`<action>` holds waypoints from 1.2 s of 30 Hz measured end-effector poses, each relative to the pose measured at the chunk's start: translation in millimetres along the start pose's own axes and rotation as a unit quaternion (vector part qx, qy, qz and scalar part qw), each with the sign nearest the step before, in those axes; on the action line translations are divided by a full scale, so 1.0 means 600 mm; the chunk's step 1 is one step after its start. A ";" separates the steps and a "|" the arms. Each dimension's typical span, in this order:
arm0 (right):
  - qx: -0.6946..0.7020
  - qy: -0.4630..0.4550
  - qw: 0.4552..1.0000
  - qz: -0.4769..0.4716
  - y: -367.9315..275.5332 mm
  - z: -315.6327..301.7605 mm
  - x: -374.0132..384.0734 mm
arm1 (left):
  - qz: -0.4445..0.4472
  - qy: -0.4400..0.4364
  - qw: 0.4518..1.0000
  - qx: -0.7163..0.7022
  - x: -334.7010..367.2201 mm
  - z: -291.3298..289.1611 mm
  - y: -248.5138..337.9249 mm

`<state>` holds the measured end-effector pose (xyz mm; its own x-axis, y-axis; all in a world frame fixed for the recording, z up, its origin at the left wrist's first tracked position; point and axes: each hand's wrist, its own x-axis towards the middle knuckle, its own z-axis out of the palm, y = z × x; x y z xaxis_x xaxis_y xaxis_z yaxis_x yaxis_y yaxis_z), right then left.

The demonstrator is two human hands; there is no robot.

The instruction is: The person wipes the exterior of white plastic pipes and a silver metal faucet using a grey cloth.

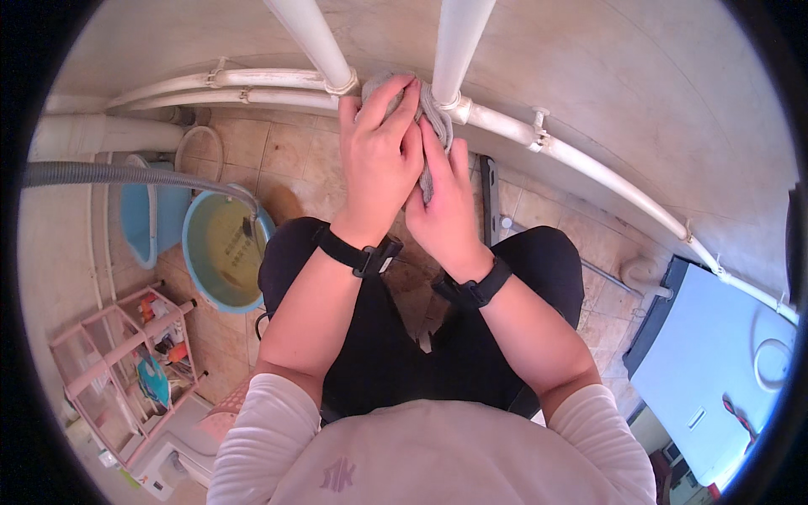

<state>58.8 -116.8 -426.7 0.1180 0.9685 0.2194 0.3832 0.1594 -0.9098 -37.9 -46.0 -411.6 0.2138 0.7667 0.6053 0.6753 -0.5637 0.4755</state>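
Note:
A grey cloth [442, 124] is bunched against the white pipes along the wall, between the left upright pipe [313, 38] and the right upright pipe [460, 50]. My left hand [379, 164] lies over the cloth with its fingers bent and pressed together on it. Lower and to the right, my right hand [443, 202] grips the cloth's hanging part between thumb and fingers. The hands are close together and hide much of the cloth. A black strap circles each wrist.
A blue basin [195, 273] of yellowish water stands left on the tiled floor, beside a blue bucket [172, 206]. A grey corrugated hose [126, 174] reaches over them. A pink rack [109, 362] is lower left; a white appliance [715, 353] stands right. Horizontal pipes [598, 179] run along the wall.

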 end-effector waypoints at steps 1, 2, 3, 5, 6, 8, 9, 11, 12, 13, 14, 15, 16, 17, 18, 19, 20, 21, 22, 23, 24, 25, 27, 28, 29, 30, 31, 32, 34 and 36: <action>0.006 0.000 1.000 -0.002 -0.001 0.000 0.000 | 0.005 -0.003 1.000 0.017 0.003 0.003 0.000; 0.005 0.000 1.000 -0.002 -0.001 -0.003 0.003 | 0.010 -0.005 0.999 0.035 0.005 0.005 0.002; 0.011 -0.003 1.000 0.001 -0.002 -0.005 0.004 | 0.008 -0.006 0.999 0.032 0.009 0.004 0.006; 0.015 -0.007 1.000 0.004 -0.002 -0.007 0.005 | 0.005 -0.031 0.998 0.055 0.018 -0.001 0.016; 0.023 -0.006 1.000 0.006 -0.002 -0.005 0.005 | 0.003 -0.029 0.998 0.054 0.018 -0.004 0.015; 0.027 -0.009 1.000 0.006 -0.002 0.003 0.000 | 0.026 -0.035 0.993 0.108 0.016 -0.011 0.013; 0.032 -0.007 0.999 -0.003 -0.001 0.005 -0.006 | 0.019 -0.027 0.994 0.107 0.009 -0.011 0.015; 0.020 -0.032 0.999 0.011 0.006 0.006 -0.028 | 0.037 -0.046 0.992 0.115 -0.019 -0.007 0.011; 0.015 -0.038 0.999 0.007 0.017 0.005 -0.039 | 0.031 -0.039 0.992 0.114 -0.033 0.003 0.008; -0.004 -0.041 0.999 0.009 0.029 0.008 -0.050 | 0.022 -0.070 0.993 0.090 -0.047 0.009 0.002; -0.021 -0.043 0.999 0.012 0.038 0.010 -0.059 | 0.013 -0.102 0.992 0.067 -0.059 0.014 -0.003; -0.043 -0.061 0.996 0.043 0.035 0.007 -0.059 | 0.009 -0.099 0.993 0.067 -0.059 0.012 0.001; -0.045 -0.064 0.996 0.042 0.030 0.005 -0.060 | 0.012 -0.065 0.997 0.046 -0.058 0.010 0.007; -0.035 -0.051 0.998 0.012 0.024 0.002 -0.059 | 0.015 -0.032 0.999 0.025 -0.056 0.005 0.012; -0.024 -0.037 0.999 -0.019 0.013 -0.004 -0.052 | 0.014 -0.030 0.999 0.026 -0.053 -0.001 0.013; -0.024 -0.038 0.999 -0.020 0.007 -0.007 -0.045 | 0.025 0.011 0.999 0.028 -0.050 -0.009 0.012; -0.027 -0.040 0.998 -0.050 0.002 -0.008 -0.038 | 0.036 0.051 0.998 0.029 -0.045 -0.013 0.012; -0.030 -0.040 0.996 -0.075 -0.003 -0.007 -0.034 | 0.037 0.047 0.998 0.029 -0.037 -0.016 0.012; -0.028 -0.037 0.996 -0.072 -0.006 -0.007 -0.027 | 0.049 0.058 0.996 0.038 -0.025 -0.016 0.010; -0.032 -0.024 0.998 -0.056 -0.005 -0.008 -0.015 | 0.061 0.068 0.995 0.046 -0.017 -0.012 0.006; -0.037 -0.012 0.998 -0.042 -0.001 -0.010 -0.003 | 0.063 0.065 0.995 0.046 -0.011 -0.002 0.003; -0.049 -0.016 0.998 -0.040 0.007 -0.013 0.004 | 0.060 0.075 0.995 0.042 -0.006 0.010 0.001; -0.043 -0.011 0.998 -0.033 0.007 -0.009 0.002 | 0.058 0.084 0.994 0.035 -0.005 0.020 0.000; -0.037 -0.009 0.999 -0.029 0.007 -0.008 0.001 | 0.052 0.082 0.995 0.031 -0.005 0.022 0.000; -0.039 -0.008 0.999 -0.028 0.007 -0.010 -0.001 | 0.046 0.080 0.995 0.027 -0.005 0.023 0.000; -0.043 -0.010 0.999 -0.021 0.006 -0.010 -0.003 | 0.046 0.081 0.995 0.026 -0.007 0.022 0.000; -0.047 -0.012 0.999 -0.014 0.005 -0.011 -0.006 | 0.038 0.071 0.997 0.007 -0.012 0.020 0.003; -0.048 -0.013 0.999 -0.015 0.004 -0.014 -0.011 | 0.029 0.061 0.998 -0.013 -0.016 0.017 0.007; -0.085 -0.010 0.996 -0.007 0.002 -0.018 -0.023 | 0.017 0.064 0.997 -0.024 -0.022 0.016 0.013; -0.105 -0.017 0.994 0.002 -0.005 -0.028 -0.027 | 0.001 0.068 0.997 -0.033 -0.023 0.015 0.020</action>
<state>70.9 -135.9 -421.6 0.0910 0.9755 0.2002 0.5659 0.1147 -0.8164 -26.3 -60.4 -420.1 0.1150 0.7195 0.6849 0.6262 -0.5878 0.5122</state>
